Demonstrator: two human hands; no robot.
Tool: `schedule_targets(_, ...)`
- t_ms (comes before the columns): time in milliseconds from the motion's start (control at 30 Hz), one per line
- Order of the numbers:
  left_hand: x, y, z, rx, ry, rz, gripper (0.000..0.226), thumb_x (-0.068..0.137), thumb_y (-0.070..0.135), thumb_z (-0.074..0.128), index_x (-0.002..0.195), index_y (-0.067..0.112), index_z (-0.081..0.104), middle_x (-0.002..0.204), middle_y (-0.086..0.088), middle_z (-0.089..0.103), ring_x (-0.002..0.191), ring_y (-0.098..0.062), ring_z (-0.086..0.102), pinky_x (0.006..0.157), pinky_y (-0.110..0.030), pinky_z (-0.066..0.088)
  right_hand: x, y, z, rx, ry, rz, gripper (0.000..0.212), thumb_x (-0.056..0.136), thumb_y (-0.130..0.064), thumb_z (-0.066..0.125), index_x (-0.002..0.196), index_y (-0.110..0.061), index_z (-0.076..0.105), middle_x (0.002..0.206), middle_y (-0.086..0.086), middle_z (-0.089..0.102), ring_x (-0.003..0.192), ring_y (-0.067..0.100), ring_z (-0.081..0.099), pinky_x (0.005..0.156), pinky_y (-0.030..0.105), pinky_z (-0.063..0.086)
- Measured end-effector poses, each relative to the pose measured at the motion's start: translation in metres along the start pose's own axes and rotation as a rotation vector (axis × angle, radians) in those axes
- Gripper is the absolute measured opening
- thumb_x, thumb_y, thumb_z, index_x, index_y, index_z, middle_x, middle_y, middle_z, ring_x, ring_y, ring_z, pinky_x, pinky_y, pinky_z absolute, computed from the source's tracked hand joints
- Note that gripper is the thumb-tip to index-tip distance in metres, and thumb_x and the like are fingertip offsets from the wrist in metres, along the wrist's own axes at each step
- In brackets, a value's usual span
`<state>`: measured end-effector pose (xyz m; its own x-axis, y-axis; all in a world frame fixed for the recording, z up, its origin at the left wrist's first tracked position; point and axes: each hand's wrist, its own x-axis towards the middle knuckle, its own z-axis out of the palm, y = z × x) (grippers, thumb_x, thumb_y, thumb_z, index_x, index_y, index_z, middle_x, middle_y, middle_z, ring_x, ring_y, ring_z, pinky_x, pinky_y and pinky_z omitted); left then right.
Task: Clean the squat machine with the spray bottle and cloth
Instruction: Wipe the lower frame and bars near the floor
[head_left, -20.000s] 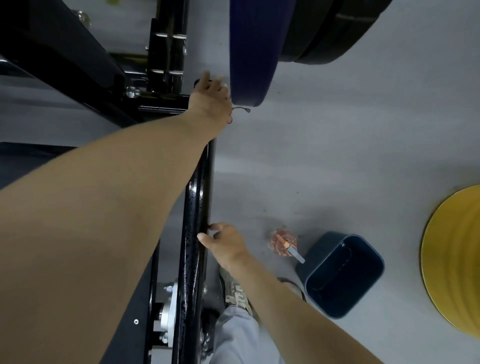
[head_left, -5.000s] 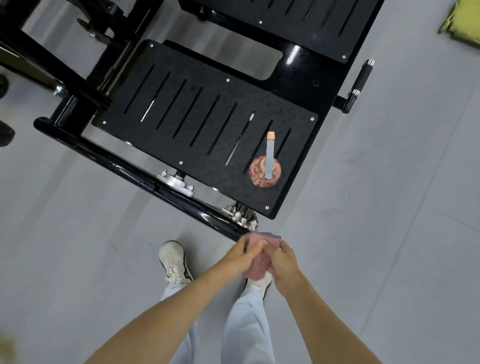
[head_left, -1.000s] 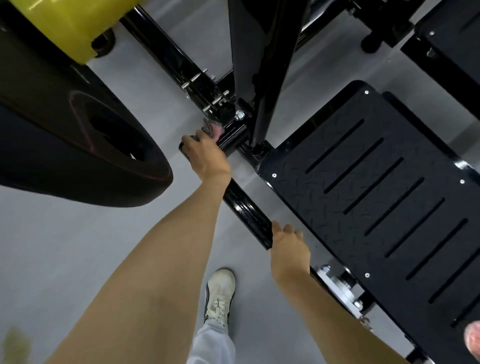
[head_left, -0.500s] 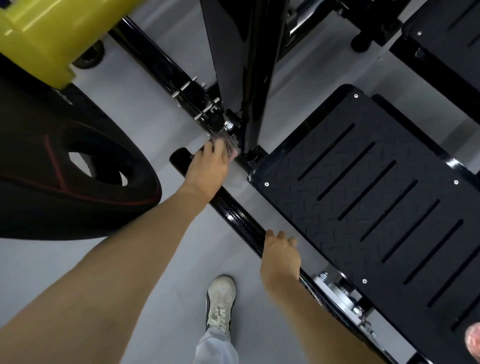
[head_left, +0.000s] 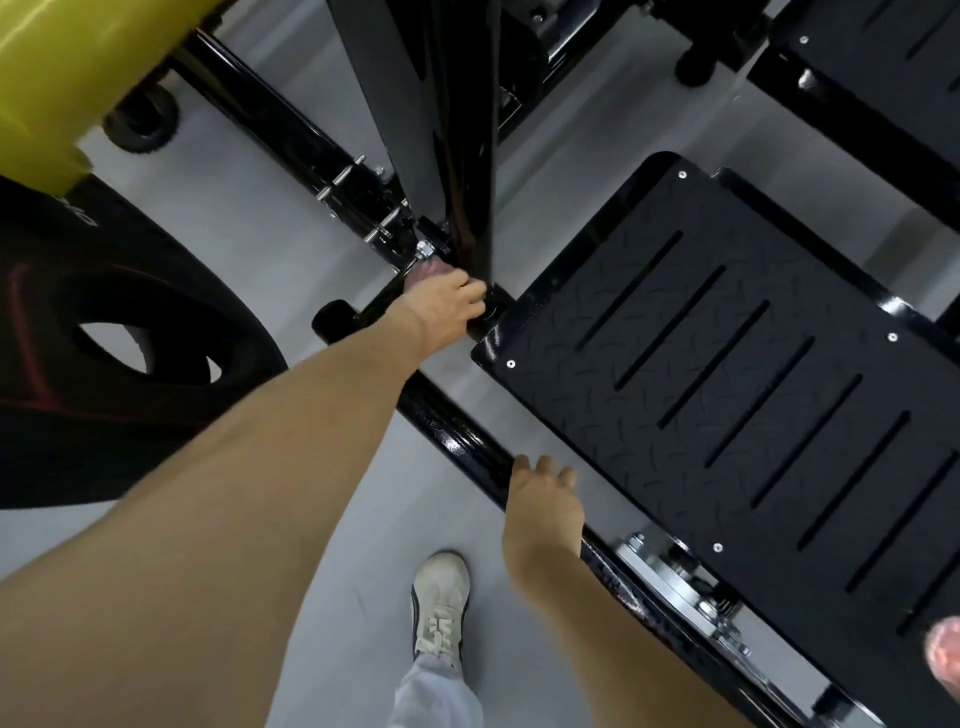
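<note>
Wiping the bolted joint where the upright (head_left: 457, 156) is meeting the base tube (head_left: 457, 441) of the squat machine (head_left: 291, 130). My left fingers (head_left: 470, 292) are curling round the pink cloth (head_left: 432, 270) and pressing it onto the metal, with a corner of the cloth showing just beyond the knuckles. My right fingers (head_left: 543, 466) are hooking over the base tube nearer to me, holding nothing else and bracing.

Step in hand, as I judge it: wiping down the lower frame corner.

The spray bottle (head_left: 946, 656) is sitting on the footplate (head_left: 727, 389), well off to the right of my right fingers, with only its edge in view.

Next move, probably: dragging the cloth along the tube toward my right fingers. That is calling for pressure round the curve and care past the bolt heads just beyond the left fingers. Re-spraying would mean freeing the right fingers.

Count:
- one cloth
- one spray bottle
- two footplates, the second (head_left: 883, 78) lying far beyond the right fingers
- two weight plates, one black (head_left: 104, 338) and one yellow (head_left: 52, 78)
- one shoe (head_left: 441, 608)
</note>
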<state>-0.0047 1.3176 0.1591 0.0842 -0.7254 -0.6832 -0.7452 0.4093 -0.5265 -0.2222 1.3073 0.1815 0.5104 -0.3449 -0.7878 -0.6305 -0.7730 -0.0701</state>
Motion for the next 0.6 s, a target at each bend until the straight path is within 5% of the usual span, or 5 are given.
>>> schedule_targets(300, -0.019, 0.049, -0.008, -0.711, -0.374, -0.468, 0.057, 0.078, 0.028, 0.071, 0.130, 0.017, 0.051, 0.129, -0.001, 0.044, 0.119, -0.026, 0.033, 0.093, -0.036, 0.035, -0.002, 0.005, 0.001, -0.018, 0.026, -0.020, 0.053, 0.088, -0.005, 0.058, 0.134, -0.010, 0.034, 0.131, 0.009, 0.041, 0.119, 0.024, 0.040, 0.069, 0.023, 0.042)
schedule_targets(433, -0.043, 0.069, -0.003, -0.972, -0.180, -0.736, 0.046, 0.079, 0.013, 0.068, 0.124, 0.013, 0.056, 0.129, -0.005, 0.038, 0.118, -0.029, 0.034, 0.095, -0.040, 0.037, -0.004, 0.006, 0.005, -0.025, 0.042, -0.025, 0.055, 0.087, -0.004, 0.059, 0.135, -0.011, 0.033, 0.130, 0.008, 0.041, 0.118, 0.023, 0.041, 0.067, 0.022, 0.038)
schedule_targets(600, -0.068, 0.106, 0.025, -0.986, 0.183, -0.942, 0.075, 0.064, -0.009, 0.069, 0.135, 0.001, 0.048, 0.136, -0.015, 0.045, 0.104, -0.036, 0.048, 0.086, -0.041, 0.049, -0.004, 0.007, 0.006, -0.054, 0.050, -0.033, 0.057, 0.087, -0.005, 0.058, 0.137, -0.011, 0.030, 0.131, 0.009, 0.040, 0.119, 0.023, 0.041, 0.069, 0.022, 0.040)
